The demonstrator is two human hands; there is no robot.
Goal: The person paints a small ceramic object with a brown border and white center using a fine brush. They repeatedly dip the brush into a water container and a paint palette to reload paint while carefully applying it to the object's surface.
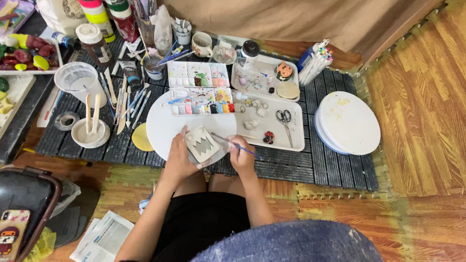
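Note:
My left hand (178,157) holds a small white square clay piece (202,143) with dark zigzag shapes painted on it, tilted over the near edge of a white round board (165,123). My right hand (241,154) grips a thin blue-handled paintbrush (235,144) whose tip touches the right side of the piece. Just beyond lies a paint palette (200,101) with many coloured wells, and a second palette (196,74) behind it.
A white tray (291,138) to the right carries scissors (284,118) and small clay figures. Stacked round white boards (348,121) sit far right. Left are a bowl with wooden sticks (91,131), a measuring cup (79,80), modelling tools, jars and bottles.

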